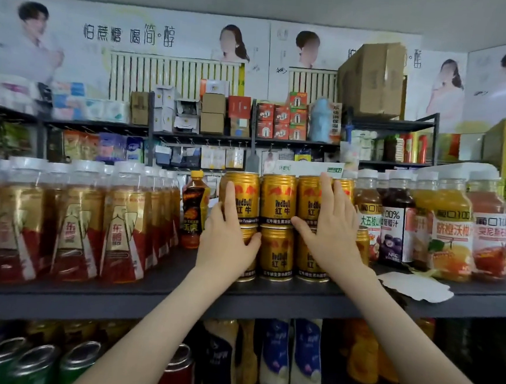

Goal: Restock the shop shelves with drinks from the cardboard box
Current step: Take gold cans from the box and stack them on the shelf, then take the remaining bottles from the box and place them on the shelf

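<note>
Fingers (230, 196) of the left hand (226, 241) lie straight and close together, flat against the front of the top-left can in a two-tier stack of gold Red Bull cans (277, 203). The thumb is spread to the right and touches the can below. The right hand (331, 237) is flat too, its straight, slightly spread fingers (326, 185) pressed up the third can of the top row and its thumb pointing left along the seam between the tiers. The middle column of cans shows uncovered between the two hands. The stack stands on the dark shelf (172, 273), just right of an orange-capped bottle (194, 208) and just left of a grape juice bottle (397, 224). A torn white card (417, 286) lies near the right forearm.
</note>
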